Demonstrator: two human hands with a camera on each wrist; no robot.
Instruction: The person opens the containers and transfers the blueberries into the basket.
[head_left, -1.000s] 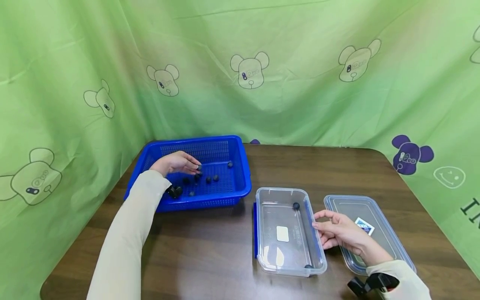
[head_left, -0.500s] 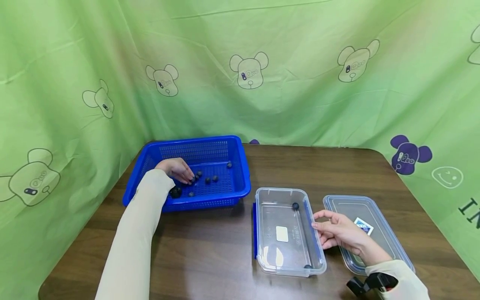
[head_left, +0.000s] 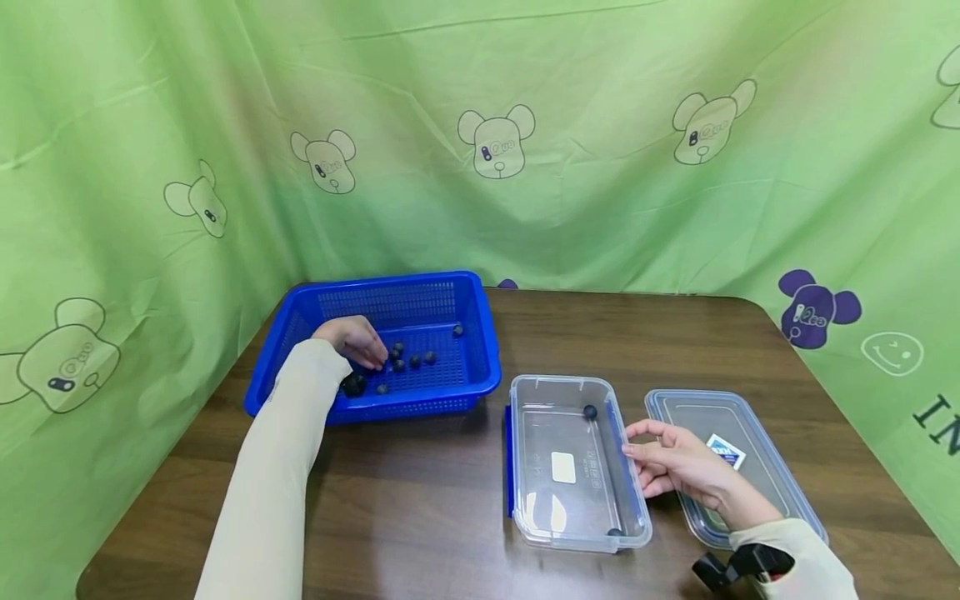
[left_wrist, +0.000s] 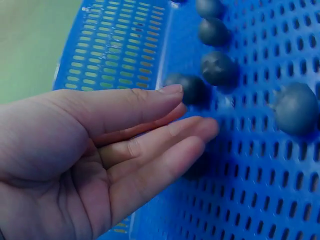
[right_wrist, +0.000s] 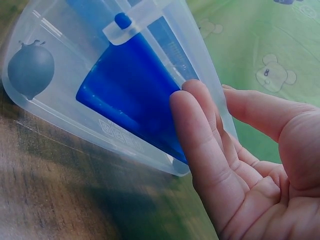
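Several dark blueberries lie on the floor of a blue perforated basket. My left hand reaches down into the basket beside them. In the left wrist view, a gap parts its thumb from its nearly straight fingers; one blueberry sits just beyond the thumb tip, and a dark round shape is half hidden below the fingertips. My right hand grips the right side of a clear plastic container, fingers against its blue latch. Inside, one blueberry lies near the back and another in the front corner.
A clear lid with a blue and white label lies right of the container, partly beneath my right forearm. Brown wooden table surface shows between basket and container. A green printed curtain hangs behind and to the sides.
My left hand has moved lower into the basket, down among the blueberries. One blueberry by its fingertips has shifted slightly right. My right hand keeps its hold on the container.
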